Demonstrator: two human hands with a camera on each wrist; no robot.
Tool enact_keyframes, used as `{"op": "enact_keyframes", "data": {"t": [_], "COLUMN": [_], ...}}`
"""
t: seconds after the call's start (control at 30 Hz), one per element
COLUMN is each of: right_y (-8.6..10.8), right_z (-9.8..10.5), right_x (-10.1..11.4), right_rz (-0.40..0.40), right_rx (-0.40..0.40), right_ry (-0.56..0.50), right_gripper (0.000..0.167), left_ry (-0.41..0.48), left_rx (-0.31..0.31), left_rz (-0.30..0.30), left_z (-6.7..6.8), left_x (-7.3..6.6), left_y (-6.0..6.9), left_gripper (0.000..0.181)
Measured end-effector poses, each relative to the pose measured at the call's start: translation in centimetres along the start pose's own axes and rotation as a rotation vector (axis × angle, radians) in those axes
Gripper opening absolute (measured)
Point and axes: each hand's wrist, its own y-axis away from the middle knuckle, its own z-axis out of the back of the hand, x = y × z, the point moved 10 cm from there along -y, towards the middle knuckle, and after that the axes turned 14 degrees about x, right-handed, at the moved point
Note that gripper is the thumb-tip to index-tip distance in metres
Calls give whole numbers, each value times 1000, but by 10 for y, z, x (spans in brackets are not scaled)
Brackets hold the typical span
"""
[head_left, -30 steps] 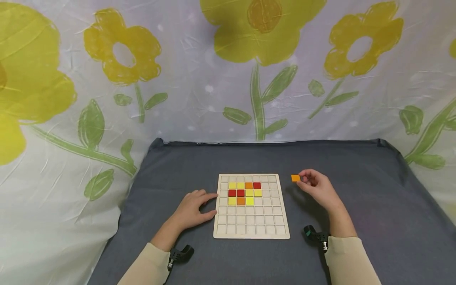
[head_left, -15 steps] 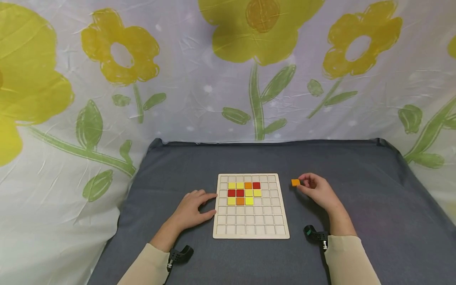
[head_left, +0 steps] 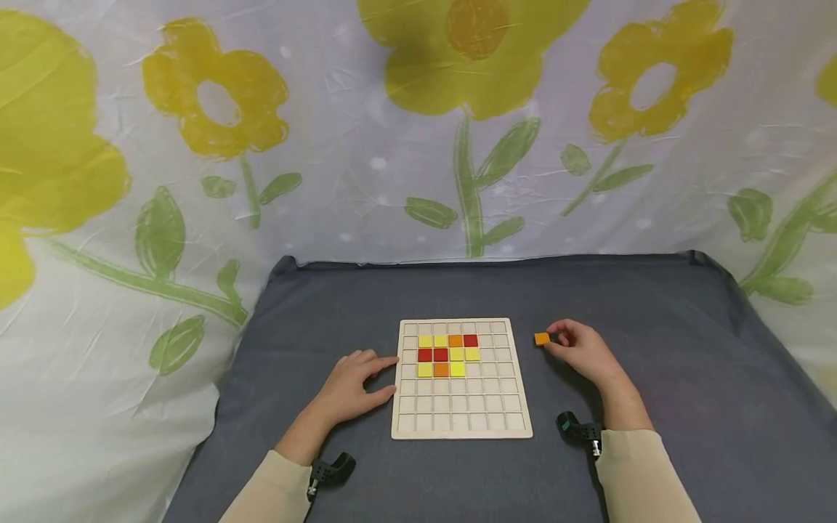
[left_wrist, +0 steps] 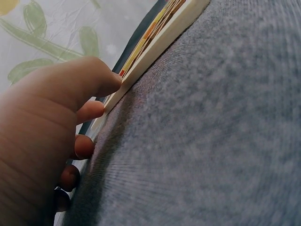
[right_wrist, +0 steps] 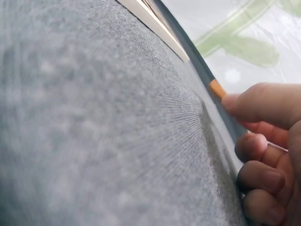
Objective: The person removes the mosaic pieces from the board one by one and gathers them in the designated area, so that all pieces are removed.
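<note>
A pale wooden grid board (head_left: 425, 423) lies on the dark cloth, with square yellow, red and orange tiles in several of its upper cells. At the board's left edge, my left hand (head_left: 353, 381) touches the rim with thumb and index finger, as the left wrist view also shows. To the right of the board, my right hand (head_left: 582, 352) pinches an orange square tile (head_left: 541, 339) between thumb and fingertips. In the right wrist view the orange tile (right_wrist: 217, 88) sticks out past the thumb, above the cloth; the other fingers are curled.
Dark grey cloth (head_left: 471, 479) covers the table. Behind it hangs a pale curtain (head_left: 340, 167) printed with yellow flowers. A black wrist camera sits on the left wrist (head_left: 333, 470) and another on the right wrist (head_left: 575, 428).
My right hand has come slightly down, nearer to me, with the orange tile, which has changed its tilt. The left hand stays at the board's edge.
</note>
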Motion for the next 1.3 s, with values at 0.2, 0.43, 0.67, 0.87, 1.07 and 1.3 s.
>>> {"op": "enact_keyframes", "data": {"t": [0.2, 0.43, 0.67, 0.87, 1.07, 1.3], "right_y": [2, 1, 1, 2, 5, 9], "right_z": [1, 1, 2, 4, 6, 13], "right_x": [-2, 3, 4, -2, 0, 23], "right_rz": [-41, -69, -68, -26, 23, 83], "right_rx": [-14, -16, -16, -7, 8, -4], "right_ry": [80, 135, 137, 35, -72, -87], "right_gripper": [25, 25, 25, 30, 35, 34], "left_ry": [-7, 5, 9, 15, 20, 17], "left_rx": [-2, -2, -7, 4, -10, 9], "left_rz": [-20, -27, -33, -27, -23, -8], "left_z": [1, 2, 3, 1, 2, 2], "left_x": [-3, -3, -3, -2, -2, -3], "left_y": [-3, -3, -4, -2, 0, -3], "left_gripper": [51, 50, 49, 49, 49, 50]}}
